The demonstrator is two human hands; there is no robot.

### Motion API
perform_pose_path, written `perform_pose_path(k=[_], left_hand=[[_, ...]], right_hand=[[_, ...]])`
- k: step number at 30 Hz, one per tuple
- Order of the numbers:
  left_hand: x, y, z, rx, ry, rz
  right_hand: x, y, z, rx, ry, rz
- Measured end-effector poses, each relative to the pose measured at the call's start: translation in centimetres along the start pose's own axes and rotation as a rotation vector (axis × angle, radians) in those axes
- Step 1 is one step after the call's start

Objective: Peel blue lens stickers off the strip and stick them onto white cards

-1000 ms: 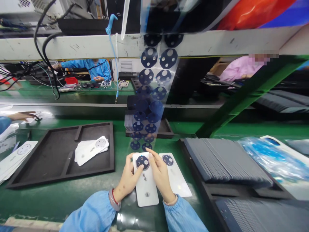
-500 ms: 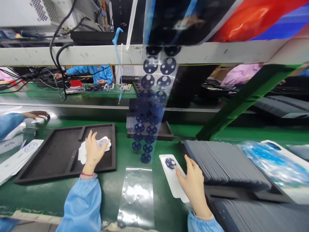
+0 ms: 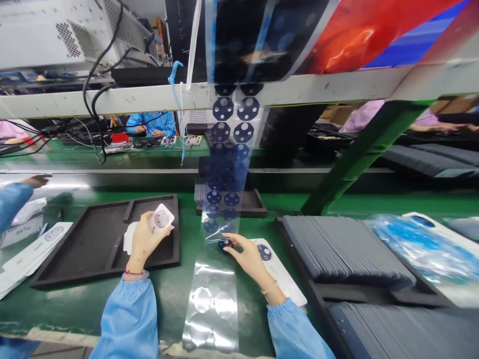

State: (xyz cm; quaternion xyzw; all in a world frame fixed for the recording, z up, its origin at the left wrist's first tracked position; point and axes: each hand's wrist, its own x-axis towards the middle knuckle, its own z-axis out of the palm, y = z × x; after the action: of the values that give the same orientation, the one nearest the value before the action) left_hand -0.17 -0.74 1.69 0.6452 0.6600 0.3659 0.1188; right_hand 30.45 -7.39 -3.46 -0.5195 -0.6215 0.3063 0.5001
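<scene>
My left hand [image 3: 144,239] is closed on a white phone back cover [image 3: 170,209] with a round grey camera area, lifted over the black tray [image 3: 92,204]. Another white piece [image 3: 128,238] lies in the tray behind that hand. At the lower end of a hanging clear strip [image 3: 245,182], my right hand [image 3: 249,257] pinches a dark blue round sticker [image 3: 225,245] with holes. Whether the sticker is free of the film cannot be made out. Partly under my right wrist lies a white back cover [image 3: 286,279] with a dark blue round piece [image 3: 265,252] on it.
Grey panels [image 3: 344,244] stand packed in a black tray at right. Clear film [image 3: 211,309] lies in front of me. At left are white covers [image 3: 33,254] and a co-worker's hand [image 3: 38,180]. A green post [image 3: 366,154] slants down at right.
My left hand has closed on a white back cover and raised it slightly. My right hand has left the white cover at right and moved left to the strip's lowest sticker.
</scene>
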Motion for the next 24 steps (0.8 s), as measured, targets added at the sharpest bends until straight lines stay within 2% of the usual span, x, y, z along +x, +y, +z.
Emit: perform_pose_path(k=[2,3,6,8,11,14,16,21,24], left_hand=[[-0.6,1.2,-0.3,-0.230,0.021,0.066],[-1.0,1.7,-0.4,-0.363,-0.012,0.112],[-1.9,3.4,-0.1,-0.752,-0.249,0.160],[-2.7,4.5,0.5,-0.940,-0.455,0.045],[-4.1,6.1,1.9,-1.073,-0.738,-0.265],[-5.2,7.2,3.1,-1.132,-0.910,-0.417],[-5.6,7.7,3.5,-1.182,-0.911,-0.460],[-5.3,7.8,4.2,-1.275,-0.777,-0.614],[-5.0,7.5,4.9,-1.297,-0.718,-0.642]], right_hand=[[-0.3,-0.2,-0.1,-0.030,0.003,-0.062],[-0.4,-0.4,-0.1,-0.036,0.009,-0.088],[-0.6,-0.9,-0.1,-0.017,0.058,-0.109],[-0.7,-1.2,-0.1,0.013,0.085,-0.083],[-0.8,-1.5,-0.1,0.025,0.084,-0.089],[-1.0,-1.4,-0.2,-0.054,0.075,-0.183],[-1.2,-1.1,-0.2,-0.159,0.113,-0.259],[-2.0,-1.1,-0.4,-0.560,0.228,-0.441],[-2.3,-2.5,-0.4,-0.588,0.279,-0.578]])
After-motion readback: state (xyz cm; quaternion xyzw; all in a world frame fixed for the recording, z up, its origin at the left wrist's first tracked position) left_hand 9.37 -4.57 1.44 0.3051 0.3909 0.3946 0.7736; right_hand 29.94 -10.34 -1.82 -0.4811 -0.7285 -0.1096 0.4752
